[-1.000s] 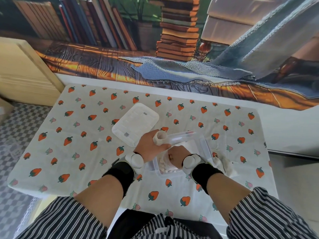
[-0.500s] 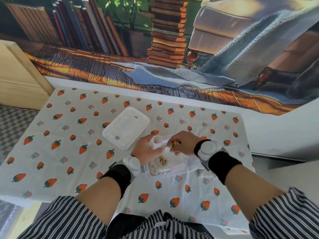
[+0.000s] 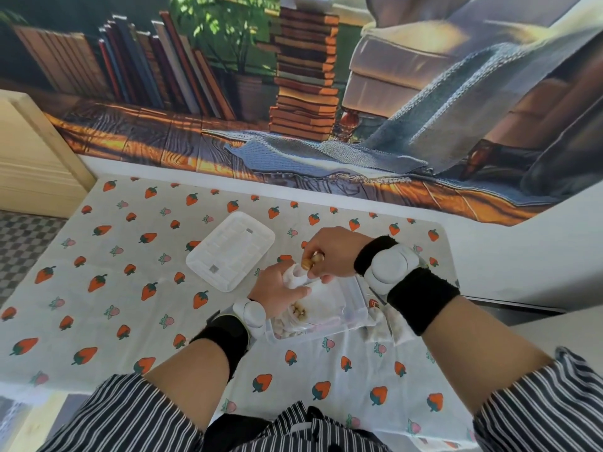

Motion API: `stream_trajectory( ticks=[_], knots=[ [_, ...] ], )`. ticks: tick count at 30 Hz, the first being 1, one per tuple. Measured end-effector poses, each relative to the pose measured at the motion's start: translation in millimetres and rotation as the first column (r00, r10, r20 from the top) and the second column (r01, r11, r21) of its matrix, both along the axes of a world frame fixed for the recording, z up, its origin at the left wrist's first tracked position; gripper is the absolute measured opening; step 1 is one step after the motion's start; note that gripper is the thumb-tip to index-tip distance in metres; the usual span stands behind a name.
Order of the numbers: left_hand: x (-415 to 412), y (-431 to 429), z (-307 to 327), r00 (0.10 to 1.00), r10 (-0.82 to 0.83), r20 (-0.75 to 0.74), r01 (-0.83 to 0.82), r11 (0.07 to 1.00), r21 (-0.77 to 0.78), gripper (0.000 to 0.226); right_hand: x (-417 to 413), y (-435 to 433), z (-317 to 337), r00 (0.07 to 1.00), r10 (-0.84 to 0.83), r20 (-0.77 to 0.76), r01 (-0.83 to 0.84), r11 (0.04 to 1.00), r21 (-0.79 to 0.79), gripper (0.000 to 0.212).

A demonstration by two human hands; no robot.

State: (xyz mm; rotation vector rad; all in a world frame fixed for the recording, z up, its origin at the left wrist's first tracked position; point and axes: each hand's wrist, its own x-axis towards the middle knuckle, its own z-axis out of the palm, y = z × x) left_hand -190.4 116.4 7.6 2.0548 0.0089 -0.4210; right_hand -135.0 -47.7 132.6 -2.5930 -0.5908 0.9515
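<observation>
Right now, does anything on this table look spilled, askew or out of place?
Nothing spilled or damaged. The lid lies off the open box, slanted on the cloth, and small packets sit outside its right side. The left hand holds a pouch, the right hand pinches a brown piece over it.

Bright, even daylight fills the scene, with soft, faint shadows under the arms. Wide-angle distortion bends the edges. Slight softness blurs fine detail.
</observation>
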Motion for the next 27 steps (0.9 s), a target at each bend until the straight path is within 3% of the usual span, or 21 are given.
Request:
stream_trajectory(
  ticks=[7, 14, 22, 27],
  knots=[
    [1.4, 0.8, 2.4, 1.0, 0.009, -0.012, -0.009, 1.0, 0.004, 0.051, -0.8, 5.7, 4.9, 1.0, 0.005, 0.019, -0.005, 1.0, -0.021, 0.008],
    [1.4, -2.0, 8.8, 1.0, 0.023, 0.009, -0.022, 0.996, -0.09, 0.032, -0.9, 6.6, 13.8, 1.0, -0.004, 0.02, 0.004, 1.0, -0.014, 0.018],
    [6.1, -6.6, 13.4, 1.0, 0.016, 0.026, -0.012, 0.989, -0.149, 0.04, 0.6, 5.9, 16.5, 0.998, -0.029, 0.059, 0.029, 1.0, 0.008, 0.016],
    [8.1, -9.0, 17.2, 0.999, 0.0, 0.048, 0.009, 0.982, -0.188, 0.03, 3.8, 4.7, 13.1, 0.995, -0.046, 0.088, 0.044, 0.999, 0.015, 0.019]
  ],
)
